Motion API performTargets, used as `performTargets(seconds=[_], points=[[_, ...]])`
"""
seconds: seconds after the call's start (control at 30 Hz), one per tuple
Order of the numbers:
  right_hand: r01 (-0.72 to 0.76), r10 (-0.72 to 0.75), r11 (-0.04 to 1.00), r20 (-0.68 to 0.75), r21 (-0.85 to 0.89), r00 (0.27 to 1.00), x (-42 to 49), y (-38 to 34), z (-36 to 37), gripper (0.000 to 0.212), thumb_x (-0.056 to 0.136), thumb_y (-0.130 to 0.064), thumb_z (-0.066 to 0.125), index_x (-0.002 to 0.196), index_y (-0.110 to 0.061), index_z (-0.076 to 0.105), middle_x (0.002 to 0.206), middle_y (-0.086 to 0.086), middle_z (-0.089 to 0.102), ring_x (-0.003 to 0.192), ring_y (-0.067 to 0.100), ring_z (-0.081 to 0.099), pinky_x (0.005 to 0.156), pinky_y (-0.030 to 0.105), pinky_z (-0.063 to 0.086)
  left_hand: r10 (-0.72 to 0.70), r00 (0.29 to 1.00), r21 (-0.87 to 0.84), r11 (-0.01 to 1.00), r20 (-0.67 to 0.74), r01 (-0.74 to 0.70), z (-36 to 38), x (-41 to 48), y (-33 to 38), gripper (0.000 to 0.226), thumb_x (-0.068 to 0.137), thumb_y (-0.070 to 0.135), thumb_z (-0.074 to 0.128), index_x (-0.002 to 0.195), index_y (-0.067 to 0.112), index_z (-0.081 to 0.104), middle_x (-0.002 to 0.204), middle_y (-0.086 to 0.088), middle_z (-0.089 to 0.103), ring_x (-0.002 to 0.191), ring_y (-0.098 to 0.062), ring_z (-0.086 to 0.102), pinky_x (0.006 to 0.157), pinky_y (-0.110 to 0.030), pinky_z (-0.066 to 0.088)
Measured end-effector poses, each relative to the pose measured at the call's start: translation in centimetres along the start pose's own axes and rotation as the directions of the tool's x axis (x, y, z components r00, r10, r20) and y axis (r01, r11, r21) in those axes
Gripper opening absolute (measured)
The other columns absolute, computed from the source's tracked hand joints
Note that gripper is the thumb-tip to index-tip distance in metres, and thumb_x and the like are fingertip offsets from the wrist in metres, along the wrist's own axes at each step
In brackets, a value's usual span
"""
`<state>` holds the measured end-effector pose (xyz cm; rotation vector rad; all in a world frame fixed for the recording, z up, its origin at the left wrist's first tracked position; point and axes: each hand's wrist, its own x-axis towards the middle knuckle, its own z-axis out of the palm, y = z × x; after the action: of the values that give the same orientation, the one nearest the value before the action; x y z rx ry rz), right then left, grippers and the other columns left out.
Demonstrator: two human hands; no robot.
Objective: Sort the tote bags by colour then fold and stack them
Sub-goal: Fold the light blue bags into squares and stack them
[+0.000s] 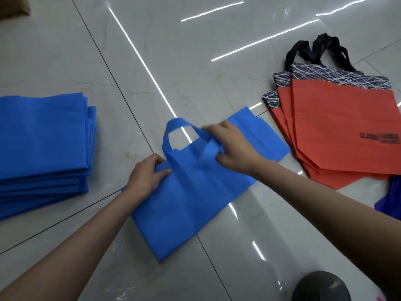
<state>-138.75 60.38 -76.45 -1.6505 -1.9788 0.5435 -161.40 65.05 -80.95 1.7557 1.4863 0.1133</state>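
Observation:
A blue tote bag (191,198) lies flat on the glossy tiled floor in the middle of the view, its handles pointing away from me. My left hand (147,175) presses and pinches the bag's top left corner. My right hand (232,146) is closed on one blue handle (209,148) near the bag's top edge, while the other handle loop (173,127) stands free. A stack of folded blue bags (43,148) sits at the left. Several orange tote bags (338,131) with black patterned tops and black handles lie fanned out at the right.
More blue-purple fabric (392,200) shows at the right edge. A dark grey rounded object (323,287) is at the bottom right. A brown cardboard corner (13,7) sits at the top left. The floor (195,51) is shiny pale tile with dark grout lines.

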Motion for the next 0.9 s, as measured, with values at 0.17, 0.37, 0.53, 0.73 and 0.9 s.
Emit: performTargets(seconds=[0.17,0.37,0.53,0.73,0.9], points=[[0.31,-0.226,0.872,0.249,-0.38,0.942,-5.6,2.8,1.0,0.042,0.068,-0.002,0.043,0.104,-0.01,0.063,0.103,0.011,0.059,0.098,0.029,0.046,0.093,0.034,0.034,-0.109,0.994,-0.084,0.99,0.021,0.111,-0.1,0.3,0.1,0.012,0.086,0.021,0.064,0.091,0.012,0.059,0.086,0.001,0.061,0.084,-0.021,0.057,0.075,-0.034,0.045],[0.074,0.026,0.791,0.154,-0.608,0.988,-8.4,3.6,1.8,0.051,0.063,-0.01,0.058,0.114,-0.01,0.064,0.114,0.012,0.062,0.11,0.036,0.057,0.102,0.044,0.036,-0.197,0.976,-0.303,0.928,0.093,0.216,-0.3,0.0,0.2,0.016,0.088,0.017,0.063,0.079,0.005,0.059,0.078,-0.005,0.061,0.074,-0.022,0.058,0.066,-0.03,0.046],[-0.011,0.153,0.841,0.217,-0.541,0.964,-10.3,2.1,4.0,0.065,0.082,-0.039,0.038,0.146,-0.029,0.032,0.149,0.012,0.036,0.139,0.037,0.028,0.114,0.048,0.017,-0.272,0.934,-0.474,0.807,0.23,0.352,-1.0,-0.5,0.8,0.013,0.09,0.012,0.06,0.09,-0.001,0.063,0.083,-0.009,0.065,0.069,-0.019,0.061,0.059,-0.027,0.047],[-0.003,0.133,0.829,0.19,-0.56,0.973,-11.6,1.9,5.8,0.08,0.087,-0.07,0.027,0.144,-0.014,0.039,0.152,0.007,0.033,0.142,0.028,0.019,0.114,0.047,0.012,-0.354,0.825,-0.534,0.635,0.441,0.558,-1.6,-0.6,1.4,0.013,0.091,0.014,0.059,0.088,0.003,0.063,0.088,-0.011,0.066,0.075,-0.022,0.063,0.061,-0.031,0.049],[-0.284,0.252,0.934,-0.166,-0.215,0.953,-10.7,0.9,6.3,0.039,0.094,-0.03,0.047,0.127,-0.013,0.059,0.132,-0.001,0.057,0.131,0.02,0.043,0.108,0.036,0.035,-0.278,0.843,-0.648,0.543,0.462,0.534,-1.9,-0.7,1.3,0.019,0.094,0.023,0.053,0.091,0.007,0.064,0.089,-0.007,0.07,0.068,-0.016,0.068,0.06,-0.028,0.054]])
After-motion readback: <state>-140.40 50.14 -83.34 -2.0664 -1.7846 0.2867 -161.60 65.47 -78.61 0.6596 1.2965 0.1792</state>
